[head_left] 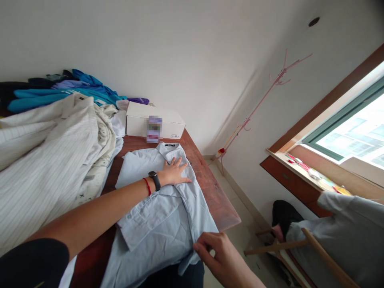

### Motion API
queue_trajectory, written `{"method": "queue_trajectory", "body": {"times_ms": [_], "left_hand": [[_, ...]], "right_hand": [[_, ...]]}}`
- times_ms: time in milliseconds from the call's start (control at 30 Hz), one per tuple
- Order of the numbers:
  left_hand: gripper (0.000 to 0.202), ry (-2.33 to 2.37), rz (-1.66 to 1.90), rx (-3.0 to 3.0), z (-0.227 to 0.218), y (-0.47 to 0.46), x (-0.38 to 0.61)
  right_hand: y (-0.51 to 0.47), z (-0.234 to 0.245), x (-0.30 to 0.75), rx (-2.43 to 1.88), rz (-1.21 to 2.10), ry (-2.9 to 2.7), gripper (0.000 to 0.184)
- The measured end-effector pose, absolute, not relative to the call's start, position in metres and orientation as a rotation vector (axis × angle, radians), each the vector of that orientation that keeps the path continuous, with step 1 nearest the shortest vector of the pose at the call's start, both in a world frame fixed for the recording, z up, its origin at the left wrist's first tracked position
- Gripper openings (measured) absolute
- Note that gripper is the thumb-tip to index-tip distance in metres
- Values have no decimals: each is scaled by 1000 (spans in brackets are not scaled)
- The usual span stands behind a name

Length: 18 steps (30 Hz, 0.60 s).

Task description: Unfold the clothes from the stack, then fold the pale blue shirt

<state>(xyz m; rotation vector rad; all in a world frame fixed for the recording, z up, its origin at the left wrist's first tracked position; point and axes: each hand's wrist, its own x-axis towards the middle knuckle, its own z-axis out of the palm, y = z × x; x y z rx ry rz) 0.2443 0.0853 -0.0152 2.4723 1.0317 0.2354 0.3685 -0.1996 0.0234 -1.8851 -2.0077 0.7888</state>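
A light grey-blue shirt (pixel 156 216) lies partly folded on the dark red-brown wooden table (pixel 210 192), its collar toward the far side and its lower part hanging over the near edge. Fingers spread, my left hand (pixel 175 172) rests flat on the shirt just below the collar. A black watch and a red cord circle that wrist. My right hand (pixel 217 254) is closed, thumb against fingers, pinching the shirt's edge at the table's near right side.
Striped off-white garments (pixel 54 152) and a heap of blue and dark clothes (pixel 87 86) fill the left. Behind the shirt stands a white box (pixel 162 116). A pink coat rack (pixel 258 106) leans in the corner; a wooden chair (pixel 327 256) with grey cloth is at right.
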Motion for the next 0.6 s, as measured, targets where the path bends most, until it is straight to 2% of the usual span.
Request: {"method": "queue_trajectory", "body": {"times_ms": [133,267,367,467,600], "left_hand": [[73,1060,339,2441,-1,94,242],[49,1191,428,2350,30,111,231],[31,1308,288,2219,53,119,221],[45,1267,-45,2010,64,110,211],[70,1017,-448,1549,57,79,200]], "right_hand": [[-197,6,358,-2057,638,-1991,31],[-200,-9,353,-2216,414,-1931,30],[-199,-7,348,-2266,314,-1979,25],[-194,1,344,-2292,252,-2089,20],[-188,11,344,-2294,208,-2229,18]]}}
